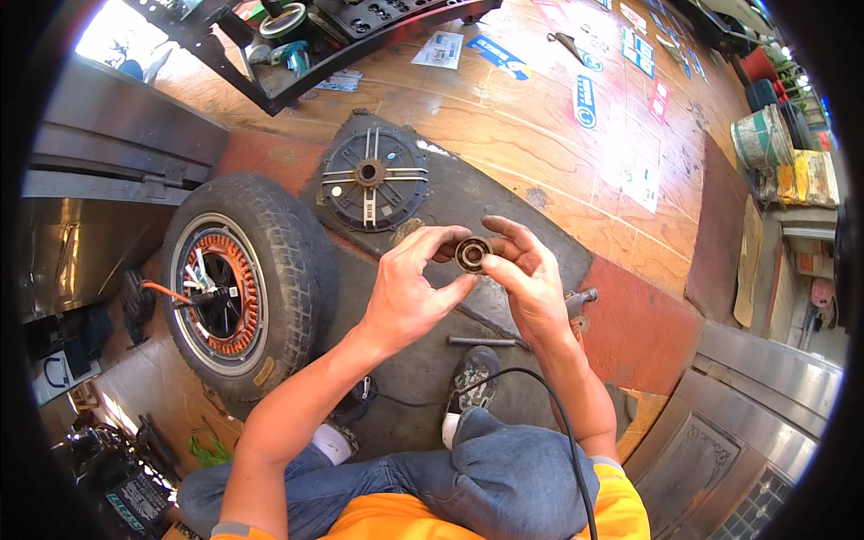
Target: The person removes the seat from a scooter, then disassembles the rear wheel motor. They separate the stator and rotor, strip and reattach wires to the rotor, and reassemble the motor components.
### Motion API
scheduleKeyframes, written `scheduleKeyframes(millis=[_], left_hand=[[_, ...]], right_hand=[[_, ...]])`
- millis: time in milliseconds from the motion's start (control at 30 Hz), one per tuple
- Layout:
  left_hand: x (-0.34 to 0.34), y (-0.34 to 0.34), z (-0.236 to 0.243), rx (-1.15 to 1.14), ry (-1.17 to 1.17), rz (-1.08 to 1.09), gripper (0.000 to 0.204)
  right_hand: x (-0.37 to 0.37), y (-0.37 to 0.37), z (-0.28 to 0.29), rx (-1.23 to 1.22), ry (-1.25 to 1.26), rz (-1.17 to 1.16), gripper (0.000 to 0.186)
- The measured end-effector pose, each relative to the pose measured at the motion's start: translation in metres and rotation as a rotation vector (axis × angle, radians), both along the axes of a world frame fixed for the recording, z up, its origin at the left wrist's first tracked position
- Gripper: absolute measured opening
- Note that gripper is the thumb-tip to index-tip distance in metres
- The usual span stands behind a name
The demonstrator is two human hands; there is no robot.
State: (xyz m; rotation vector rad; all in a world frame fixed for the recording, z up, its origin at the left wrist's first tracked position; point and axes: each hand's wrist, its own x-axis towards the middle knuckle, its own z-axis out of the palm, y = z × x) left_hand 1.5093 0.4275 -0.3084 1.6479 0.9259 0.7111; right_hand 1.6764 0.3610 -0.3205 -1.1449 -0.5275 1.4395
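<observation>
A small greasy ball bearing is held up between my two hands, its round face turned toward me. The fingers of my left hand curl at its left edge, with the thumb just below. On the other side, my right hand pinches it between thumb and bent fingers. Beyond the bearing, a round black motor cover with a rusty centre hub lies on the dark mat. To my left stands a wheel with a thick tyre; copper windings show inside its rim.
A metal rod lies on the mat near my shoe. A black cable loops past my right forearm. The black tool cart stands at the far left, and a bucket at the far right. Metal door panels flank both sides.
</observation>
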Motion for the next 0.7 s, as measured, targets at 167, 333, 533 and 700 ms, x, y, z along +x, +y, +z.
scheduleKeyframes(millis=[167, 333, 533, 700], left_hand=[[0.004, 0.001, 0.004, 0.036, 0.048, -0.082, 0.042], [0.011, 0.003, -0.011, 0.266, 0.041, -0.164, 0.062], [0.025, -0.005, -0.027, 0.146, -0.028, -0.178, 0.072], [0.027, -0.010, -0.032, 0.183, 0.066, -0.097, 0.072]], right_hand=[[0.003, 0.003, 0.000, -0.055, -0.008, -0.010, 0.053], [0.008, -0.001, -0.008, -0.073, 0.046, -0.009, 0.053], [0.014, -0.002, -0.017, -0.123, 0.133, -0.110, 0.056], [0.008, -0.001, -0.024, -0.149, 0.153, -0.187, 0.060]])
